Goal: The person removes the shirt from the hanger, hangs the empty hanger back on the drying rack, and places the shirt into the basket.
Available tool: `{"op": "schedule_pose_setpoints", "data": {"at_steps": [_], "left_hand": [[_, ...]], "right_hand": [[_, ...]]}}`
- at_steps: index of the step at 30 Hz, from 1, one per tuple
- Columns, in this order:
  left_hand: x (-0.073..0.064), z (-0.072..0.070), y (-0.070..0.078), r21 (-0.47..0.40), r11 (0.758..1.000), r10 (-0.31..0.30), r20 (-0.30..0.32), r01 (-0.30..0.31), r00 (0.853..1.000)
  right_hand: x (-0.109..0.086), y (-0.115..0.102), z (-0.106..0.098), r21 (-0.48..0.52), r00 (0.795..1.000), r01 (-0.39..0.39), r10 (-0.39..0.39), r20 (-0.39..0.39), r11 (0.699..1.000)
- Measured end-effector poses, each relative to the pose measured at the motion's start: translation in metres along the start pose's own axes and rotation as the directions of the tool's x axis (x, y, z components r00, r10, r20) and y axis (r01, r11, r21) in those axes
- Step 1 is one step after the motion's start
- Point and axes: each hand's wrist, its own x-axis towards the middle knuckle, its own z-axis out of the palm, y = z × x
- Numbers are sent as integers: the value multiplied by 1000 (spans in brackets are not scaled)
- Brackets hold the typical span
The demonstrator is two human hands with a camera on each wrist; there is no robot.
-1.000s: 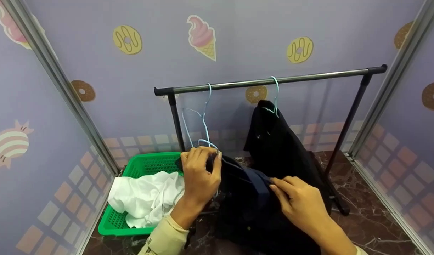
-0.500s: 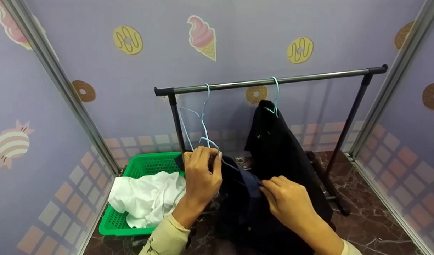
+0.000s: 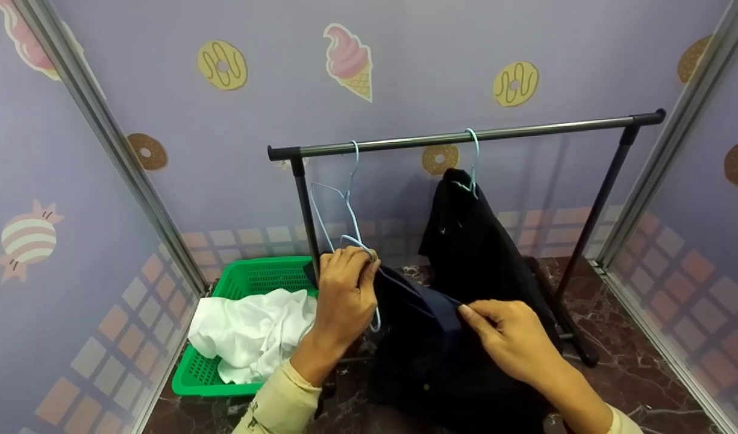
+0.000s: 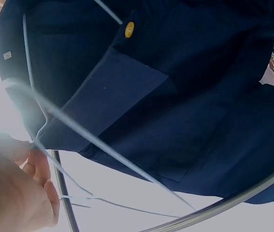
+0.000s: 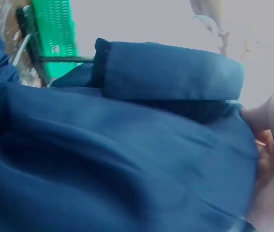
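In the head view my left hand [image 3: 347,295] pinches a light blue wire hanger [image 3: 358,242] near its hook. A dark navy shirt [image 3: 447,374] with a collar hangs partly over that hanger. My right hand [image 3: 516,337] pinches the shirt by its collar and shoulder area, thumb on top. The left wrist view shows a yellow button [image 4: 129,30] on the shirt, and the hanger wire [image 4: 29,63] running inside its neck. Up close in the right wrist view, the folded collar [image 5: 175,70] stands above the shoulder cloth. Cloth hides the hanger's far end.
A clothes rack [image 3: 399,143] stands behind the hands. From its bar hang a bare blue hanger [image 3: 352,205] and a black garment [image 3: 477,253] on another hanger. At left, a green basket [image 3: 191,377] holds white cloth [image 3: 257,331]. Patterned walls enclose the space.
My right hand moved slightly left with the shirt's collar edge, then back right, drawing the cloth out. The left hand keeps its pinch on the hanger. The view shifted slightly.
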Motion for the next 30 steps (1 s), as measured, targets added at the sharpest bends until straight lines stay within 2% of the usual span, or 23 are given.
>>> {"op": "schedule_pose_setpoints", "data": {"at_steps": [4,8,10,12,13,14,15,17,19,20,21,22,23,27,30], "left_hand": [[2,-2,-1,-35,999,-3,22,4,1000],[3,-4,-2,-78,997,-26,35,29,999],[2,-4,-3,-85,995,-41,42,44,998],[1,-4,-3,-75,996,-55,40,57,998],[0,-4,-3,-68,996,-63,35,65,997],[0,-3,-3,-62,995,-71,29,73,997],[-1,-3,-3,-58,995,-79,19,80,997],[-1,-3,-2,-46,994,-94,-3,94,996],[-1,-3,-2,-45,994,-105,-21,104,994],[-1,-3,-1,-45,993,-107,-29,106,994],[-1,-3,0,-43,993,-108,-37,106,993],[0,-3,1,-43,993,-109,-44,107,993],[0,-3,2,-42,993,-110,-49,108,993],[1,-3,6,-28,994,-104,-74,102,992],[1,-2,7,-9,996,-90,-92,90,992]], "right_hand": [[4,2,-9,117,991,-64,50,123,991],[6,7,-9,165,987,-93,69,145,982],[5,7,-6,140,993,-85,72,93,987],[1,5,0,64,1000,-22,23,-20,998],[-1,3,3,19,995,22,-21,-96,1000],[-3,1,6,-39,982,75,-80,-173,996],[-5,-2,10,-98,958,129,-150,-244,987],[-8,-8,19,-200,883,254,-311,-351,946],[-11,-15,28,-271,806,359,-443,-392,893],[-12,-18,33,-306,780,391,-489,-390,868],[-14,-21,38,-333,768,403,-513,-383,852],[-16,-23,44,-358,767,398,-521,-376,845],[-18,-25,49,-382,777,376,-512,-368,845],[-22,-27,62,-419,851,231,-391,-350,878],[-22,-30,66,-412,862,182,-346,-370,893]]}}
